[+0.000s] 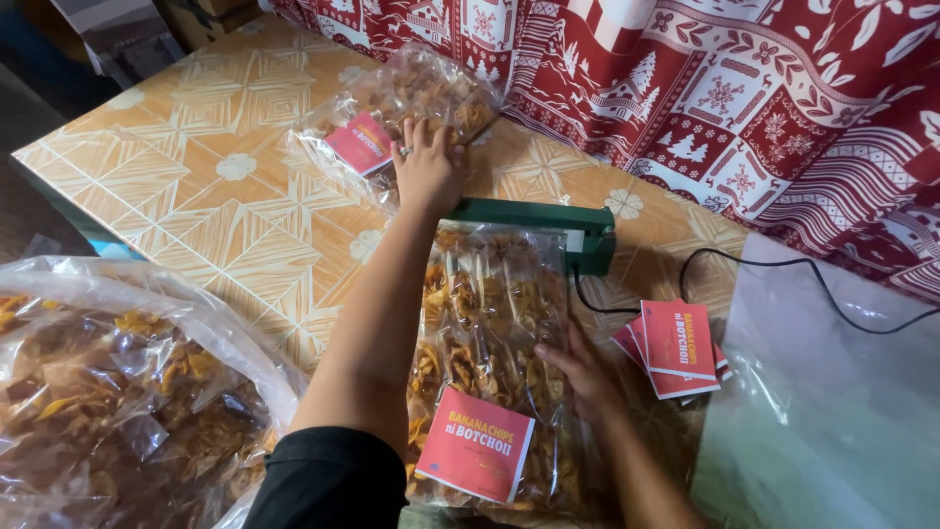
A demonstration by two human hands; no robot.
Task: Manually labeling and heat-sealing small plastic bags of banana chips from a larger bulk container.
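Fingers of the left hand (428, 168) press the sealer (534, 217), apparently; right hand (580, 370) steadies chip bag (490, 333).

left hand (428, 168) on sealer (548, 227), chip bag (490, 343)

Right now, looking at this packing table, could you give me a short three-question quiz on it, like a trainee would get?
1. True or false: the left hand presses down on the green heat sealer.
2. Which hand rests on the chip bag lying in the sealer? A) left B) right C) neither
3. Fill in: the loose stack of red label cards lies beside the ___ hand.

Key: 1 true. 2 B. 3 right.
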